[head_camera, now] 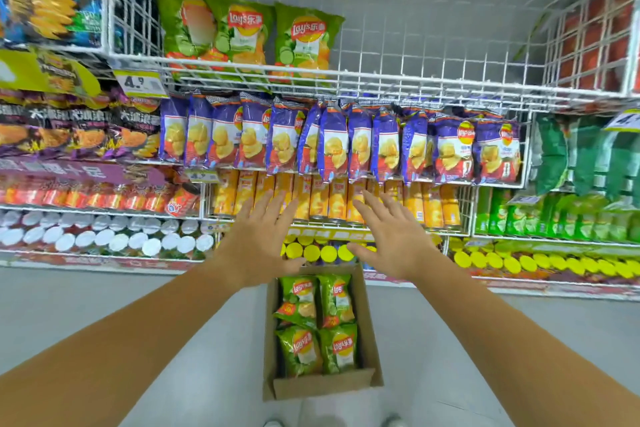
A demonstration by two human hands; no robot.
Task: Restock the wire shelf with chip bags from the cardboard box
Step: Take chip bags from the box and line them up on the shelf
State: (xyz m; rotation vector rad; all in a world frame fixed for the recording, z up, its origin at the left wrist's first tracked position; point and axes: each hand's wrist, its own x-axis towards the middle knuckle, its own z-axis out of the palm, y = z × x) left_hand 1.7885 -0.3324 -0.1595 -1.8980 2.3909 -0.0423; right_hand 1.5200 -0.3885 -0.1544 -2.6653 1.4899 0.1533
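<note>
Standing open on the grey floor (104, 322), the cardboard box (373, 329) sits directly below the camera, in front of the shelving. Four green chip bags (300, 350) are visible inside it, lying face up in two rows of two, packed side by side and touching.

Left hand (258, 239): released, fingers straight and spread, palm down, holding nothing. It hangs above the far end of the box, its thumb over the box's far edge.

Right hand (394, 243): likewise released, fingers splayed, nothing in its grasp. It is level with the left hand and apart from it. Both forearms reach forward, one on either side of the box.

The white wire shelf (415, 80) runs across the top of the view. Three matching green bags (242, 35) stand at its left end, leaning back, close together with edges overlapping. To their right the bare wire grid shows. A price tag (138, 81) reading 4.9 hangs at the shelf's front left corner.

On the tier below, a tight row of purple chip bags (346, 142) hangs front-facing. Beneath those stand orange canisters (329, 198), partly hidden by the fingers of both hands. Lower again, yellow-lidded canisters (311, 251) show between the two hands. Two shoe tips (273, 423) appear at the bottom edge, near the box's near end.
</note>
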